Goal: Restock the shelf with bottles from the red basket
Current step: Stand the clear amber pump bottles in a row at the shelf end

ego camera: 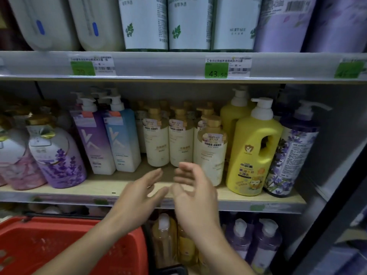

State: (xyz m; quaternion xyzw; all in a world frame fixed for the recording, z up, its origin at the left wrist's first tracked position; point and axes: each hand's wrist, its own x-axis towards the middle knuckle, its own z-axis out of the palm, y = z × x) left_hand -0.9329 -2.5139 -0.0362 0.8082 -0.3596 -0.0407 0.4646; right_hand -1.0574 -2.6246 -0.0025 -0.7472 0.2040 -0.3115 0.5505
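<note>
My left hand (139,193) and my right hand (193,192) hover side by side in front of the middle shelf (103,186), fingers relaxed and holding nothing. Just beyond my right hand stands a cream bottle with a gold pump (211,147), set forward of two matching cream bottles (157,143) further back. The red basket (45,247) sits at the lower left under my left forearm; no bottle shows inside the visible part.
On the same shelf stand a yellow handled jug (255,153), a lavender-print bottle (292,153), a blue pump bottle (124,137), a purple pump bottle (93,139) and a lavender pouch bottle (57,153). Bare wood lies before the cream bottles. Shelves above and below are stocked.
</note>
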